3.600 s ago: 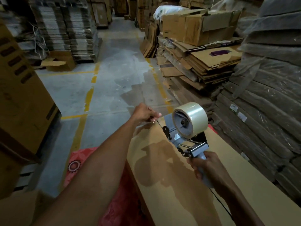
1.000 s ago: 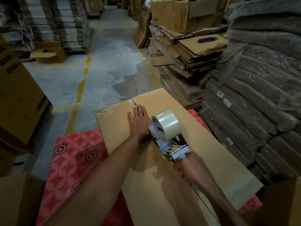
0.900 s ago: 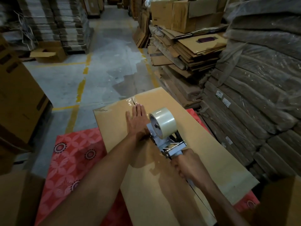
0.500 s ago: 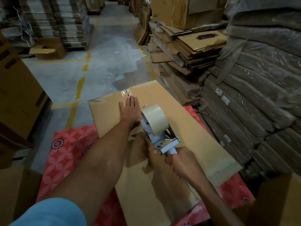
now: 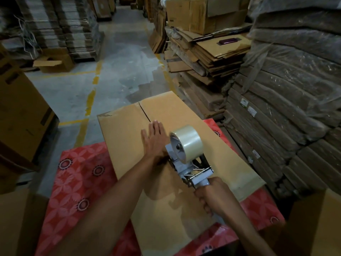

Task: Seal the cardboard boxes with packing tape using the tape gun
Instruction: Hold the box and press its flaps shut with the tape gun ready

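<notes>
Box: cardboard box (image 5: 125, 137) lies flat on a red mat (image 5: 81, 174), its seam (image 5: 144, 112) running toward 12 o'clock.
Left hand: left hand (image 5: 154, 140), fingers straight, presses the cardboard at 10 o'clock of the tape gun (image 5: 186, 163), likely to steady the seam.
Right hand: right hand (image 5: 215, 194) wraps the handle at 5 o'clock, the gun's nose down at the cardboard, apparently set for a pull.

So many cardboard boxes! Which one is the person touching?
The flat box on the red patterned mat: the left hand lies flat on it, beside the tape gun gripped by the right hand.
</notes>
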The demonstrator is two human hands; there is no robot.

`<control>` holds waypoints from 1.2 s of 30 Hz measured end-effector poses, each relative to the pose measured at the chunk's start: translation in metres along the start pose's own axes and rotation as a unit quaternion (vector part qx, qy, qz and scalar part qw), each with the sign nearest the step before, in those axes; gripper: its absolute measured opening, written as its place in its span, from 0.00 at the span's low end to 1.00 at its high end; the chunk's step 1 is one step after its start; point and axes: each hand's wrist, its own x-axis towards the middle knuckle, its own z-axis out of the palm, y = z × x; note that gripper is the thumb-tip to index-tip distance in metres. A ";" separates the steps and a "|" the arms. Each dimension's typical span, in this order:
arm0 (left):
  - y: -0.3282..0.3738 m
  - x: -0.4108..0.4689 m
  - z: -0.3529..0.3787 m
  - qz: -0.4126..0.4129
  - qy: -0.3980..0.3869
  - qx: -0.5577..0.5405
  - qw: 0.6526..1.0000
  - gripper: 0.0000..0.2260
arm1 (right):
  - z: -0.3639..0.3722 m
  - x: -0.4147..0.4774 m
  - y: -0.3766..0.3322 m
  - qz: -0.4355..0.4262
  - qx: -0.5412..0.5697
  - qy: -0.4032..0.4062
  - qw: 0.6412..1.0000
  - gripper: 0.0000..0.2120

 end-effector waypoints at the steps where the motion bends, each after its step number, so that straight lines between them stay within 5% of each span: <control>1: -0.002 -0.004 0.001 0.006 0.000 0.005 1.000 0.44 | 0.002 0.000 -0.002 -0.001 -0.003 -0.005 1.000 0.11; 4: -0.008 -0.001 -0.004 0.011 -0.019 0.037 0.999 0.55 | 0.008 0.004 -0.010 -0.016 -0.019 -0.001 1.000 0.11; 8: -0.019 0.019 -0.013 0.013 -0.025 0.038 0.999 0.57 | 0.014 0.017 -0.029 -0.029 -0.017 0.003 0.999 0.14; 13: -0.034 0.035 -0.006 -0.010 -0.019 0.104 0.994 0.45 | 0.013 0.018 -0.034 -0.046 -0.059 0.005 0.997 0.17; 18: -0.021 0.038 -0.007 -0.045 -0.009 0.003 0.999 0.35 | -0.021 -0.025 0.017 -0.028 -0.092 -0.028 0.995 0.09; 24: 0.000 0.030 -0.009 -0.093 -0.002 -0.020 0.995 0.33 | -0.031 -0.040 0.045 -0.001 -0.058 -0.038 0.998 0.11; 30: 0.028 -0.041 0.007 -0.020 0.003 0.018 1.000 0.36 | -0.023 -0.030 0.048 0.010 -0.031 -0.030 0.999 0.18; 36: 0.011 -0.008 -0.003 -0.030 -0.028 0.044 0.998 0.42 | -0.016 -0.021 0.032 -0.061 0.026 0.004 0.998 0.07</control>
